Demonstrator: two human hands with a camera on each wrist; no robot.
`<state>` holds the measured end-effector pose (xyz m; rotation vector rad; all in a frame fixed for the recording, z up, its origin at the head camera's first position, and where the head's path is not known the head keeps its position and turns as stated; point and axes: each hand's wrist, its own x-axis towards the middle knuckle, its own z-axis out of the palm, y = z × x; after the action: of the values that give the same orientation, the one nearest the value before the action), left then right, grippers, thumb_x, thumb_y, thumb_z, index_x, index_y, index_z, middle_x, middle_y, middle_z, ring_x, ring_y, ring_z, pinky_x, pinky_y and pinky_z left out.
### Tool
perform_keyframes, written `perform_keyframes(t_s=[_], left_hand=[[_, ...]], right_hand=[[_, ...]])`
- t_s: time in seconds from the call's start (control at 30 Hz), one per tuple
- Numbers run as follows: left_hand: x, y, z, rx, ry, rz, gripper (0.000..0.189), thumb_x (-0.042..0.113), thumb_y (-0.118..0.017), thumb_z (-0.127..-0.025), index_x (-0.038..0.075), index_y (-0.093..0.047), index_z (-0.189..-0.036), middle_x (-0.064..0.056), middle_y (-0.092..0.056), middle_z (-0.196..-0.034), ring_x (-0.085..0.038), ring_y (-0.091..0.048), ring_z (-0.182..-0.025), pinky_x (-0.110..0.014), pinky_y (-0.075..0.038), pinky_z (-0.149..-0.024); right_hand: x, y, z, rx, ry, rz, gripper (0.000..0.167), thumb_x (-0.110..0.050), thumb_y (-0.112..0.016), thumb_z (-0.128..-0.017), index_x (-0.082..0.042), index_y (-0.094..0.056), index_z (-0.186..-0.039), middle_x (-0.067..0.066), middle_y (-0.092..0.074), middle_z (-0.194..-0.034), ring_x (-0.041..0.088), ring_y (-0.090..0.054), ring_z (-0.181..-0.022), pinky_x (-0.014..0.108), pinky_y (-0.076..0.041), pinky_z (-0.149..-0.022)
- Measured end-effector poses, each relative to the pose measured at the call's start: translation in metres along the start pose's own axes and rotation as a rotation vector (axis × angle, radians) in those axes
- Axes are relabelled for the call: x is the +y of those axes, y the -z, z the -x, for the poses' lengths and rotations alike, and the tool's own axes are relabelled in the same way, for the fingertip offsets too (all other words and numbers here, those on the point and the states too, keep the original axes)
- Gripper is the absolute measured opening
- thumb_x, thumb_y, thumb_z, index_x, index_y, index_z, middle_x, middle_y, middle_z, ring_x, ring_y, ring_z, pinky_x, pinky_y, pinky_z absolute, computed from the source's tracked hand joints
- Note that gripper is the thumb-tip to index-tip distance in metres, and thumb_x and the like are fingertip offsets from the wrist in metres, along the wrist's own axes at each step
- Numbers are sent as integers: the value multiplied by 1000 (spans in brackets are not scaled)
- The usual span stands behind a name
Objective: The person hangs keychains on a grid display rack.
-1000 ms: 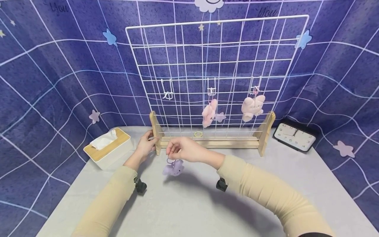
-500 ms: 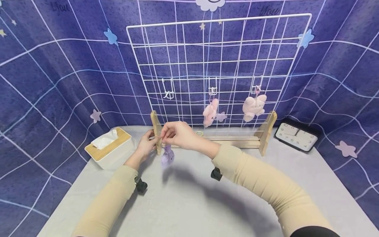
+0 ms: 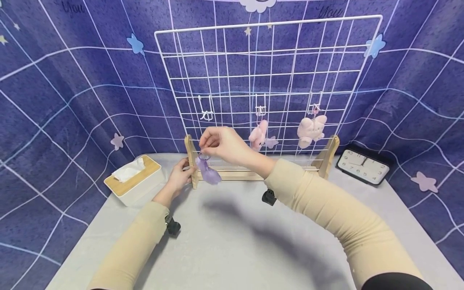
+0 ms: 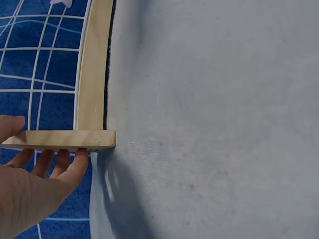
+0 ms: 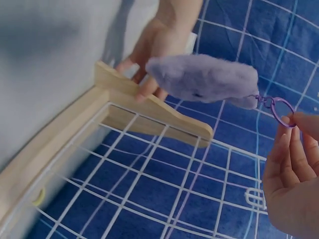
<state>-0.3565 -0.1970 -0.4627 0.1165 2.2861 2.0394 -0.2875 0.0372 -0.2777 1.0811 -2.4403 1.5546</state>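
Observation:
My right hand pinches the purple ring of a fuzzy purple plush keychain, which dangles in front of the white wire grid rack. In the right wrist view the plush swings out from the ring on a short chain. With thumb on one face and fingers on the other, my left hand holds the rack's left wooden foot. A bare white hook hangs on the grid above my right hand. One pink plush keychain hangs from the middle hook, another pale pink one from the right hook.
A tissue box with a wooden lid stands left of the rack. The black-framed clock sits to its right. A small yellow ring lies by the rack's wooden base bar. Purple patterned cloth drapes behind the grey table.
My right hand has risen from low in front of the base bar to the lower grid, lifting the purple keychain, which swings. My left hand has stayed on the wooden foot.

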Motion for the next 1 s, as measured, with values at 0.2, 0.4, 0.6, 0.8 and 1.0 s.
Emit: perform_keyframes(t_s=[0.2,0.4,0.6,0.8,1.0], left_hand=[[0,1,3,-1,6,-2,51,4,-51,-106,-3,-33,-153,-27,-42,-144,-32,-55,-117,-48,-52,-102],[3,1,6,7,20,2,51,3,-51,-105,-4,-33,-152,-26,-42,-142,-36,-53,-120,-50,-51,-103],[0,1,4,12,10,1,50,5,-53,-105,-3,-36,-151,-25,-44,-141,-37,-53,-121,-47,-53,-101],[0,-1,3,18,1,-6,48,5,-54,-105,-3,-38,-150,-25,-45,-140,-35,-55,-119,-44,-56,-97],[2,-2,3,25,1,-13,49,6,-54,-105,-3,-37,-150,-26,-44,-143,-35,-55,-119,-47,-54,-99]], right_hand=[[-3,5,-9,70,1,-20,12,3,-78,-88,-3,-69,-94,6,-73,-85,16,-69,-80,25,-56,-78],[-2,7,-20,140,-14,-67,12,2,-79,-88,-2,-69,-93,7,-73,-87,17,-70,-82,25,-58,-82],[-5,10,-31,193,-22,-96,10,0,-78,-89,-3,-69,-94,7,-73,-89,17,-69,-84,25,-59,-81],[-8,10,-38,278,-8,-121,10,0,-78,-90,-3,-69,-94,7,-75,-90,17,-68,-81,25,-57,-79],[-10,9,-39,363,-14,-143,9,-1,-77,-90,-4,-69,-93,7,-75,-90,17,-66,-80,24,-57,-76]])
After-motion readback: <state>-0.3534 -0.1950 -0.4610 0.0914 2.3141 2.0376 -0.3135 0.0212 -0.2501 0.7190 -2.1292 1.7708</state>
